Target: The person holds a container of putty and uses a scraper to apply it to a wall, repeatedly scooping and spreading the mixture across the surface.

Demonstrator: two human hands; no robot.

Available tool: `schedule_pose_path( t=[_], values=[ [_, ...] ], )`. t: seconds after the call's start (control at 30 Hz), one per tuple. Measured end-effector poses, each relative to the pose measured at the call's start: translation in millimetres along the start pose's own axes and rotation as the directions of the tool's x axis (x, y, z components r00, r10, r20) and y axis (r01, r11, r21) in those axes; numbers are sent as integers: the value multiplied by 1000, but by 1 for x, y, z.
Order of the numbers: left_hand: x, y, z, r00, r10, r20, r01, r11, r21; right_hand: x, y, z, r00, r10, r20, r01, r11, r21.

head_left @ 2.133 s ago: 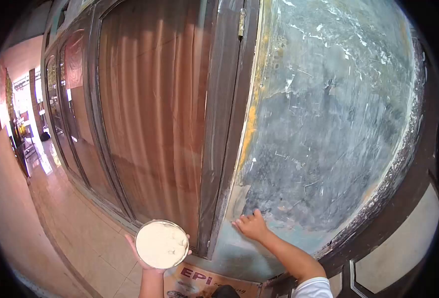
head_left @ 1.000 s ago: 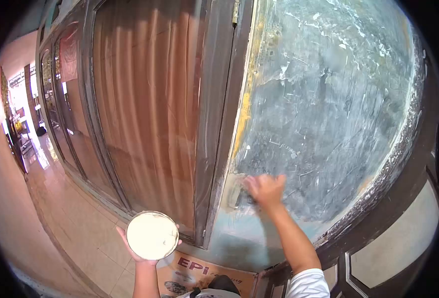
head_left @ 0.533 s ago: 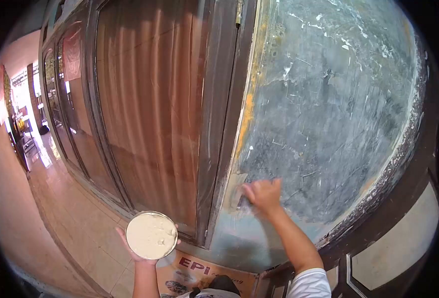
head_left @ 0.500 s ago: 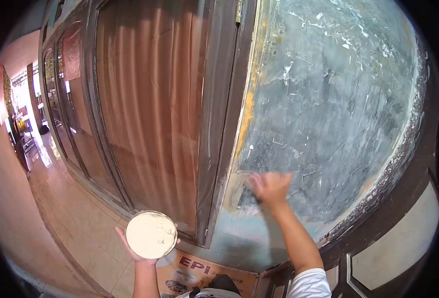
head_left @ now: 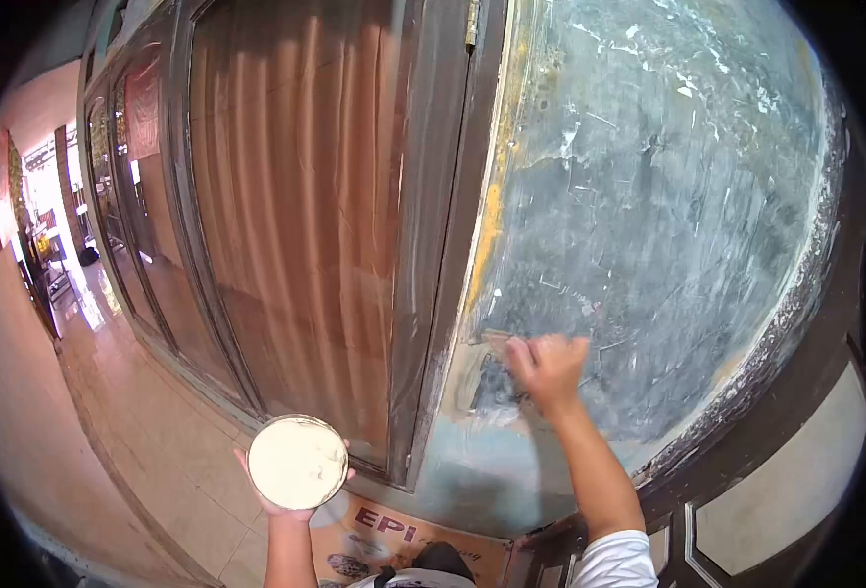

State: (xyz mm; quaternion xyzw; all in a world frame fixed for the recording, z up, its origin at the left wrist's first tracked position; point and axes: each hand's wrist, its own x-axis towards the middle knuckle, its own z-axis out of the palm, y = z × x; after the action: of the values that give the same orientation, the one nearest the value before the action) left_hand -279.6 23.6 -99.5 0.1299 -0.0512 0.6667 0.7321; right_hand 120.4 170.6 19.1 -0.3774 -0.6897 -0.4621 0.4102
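Note:
My left hand (head_left: 284, 505) is closed round a bowl (head_left: 261, 492) from below, its fingers showing at both sides. Smooth cream-coloured putty (head_left: 298, 461) fills the bowl almost to the rim. Against the lower left part of the grey, patchy wall (head_left: 658, 255), my right hand (head_left: 553, 372) is closed, thumb toward the window frame. A thin, brownish edge of a putty knife (head_left: 497, 336) shows past its fingers; most of the tool is hidden by the hand. Beside the fingers, the wall has a smeared, paler patch (head_left: 469, 377).
A dark wooden window frame (head_left: 431, 255) with a reddish-brown curtain (head_left: 301, 186) behind glass stands left of the wall. Dark panelled wood (head_left: 786, 470) is at the lower right. A printed mat (head_left: 384, 529) lies on the tiled floor (head_left: 173, 470). A corridor runs off to the left.
My right hand has shifted slightly to the right along the wall and shows less blur. My left hand and the bowl stay nearly in place.

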Motion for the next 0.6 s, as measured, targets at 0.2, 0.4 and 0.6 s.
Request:
schedule_pose_path(
  t=[0.2,0.4,0.6],
  values=[
    [1,-11,1,998,-24,-49,20,996,-87,-44,-45,1,962,-142,231,99,977,190],
    [0,-7,4,996,-16,-83,11,998,-61,-57,-33,21,965,-130,229,100,986,136],
    [1,-8,-1,999,-6,-50,6,1000,9,-14,-19,-15,999,-54,1,54,996,67]
  ],
)
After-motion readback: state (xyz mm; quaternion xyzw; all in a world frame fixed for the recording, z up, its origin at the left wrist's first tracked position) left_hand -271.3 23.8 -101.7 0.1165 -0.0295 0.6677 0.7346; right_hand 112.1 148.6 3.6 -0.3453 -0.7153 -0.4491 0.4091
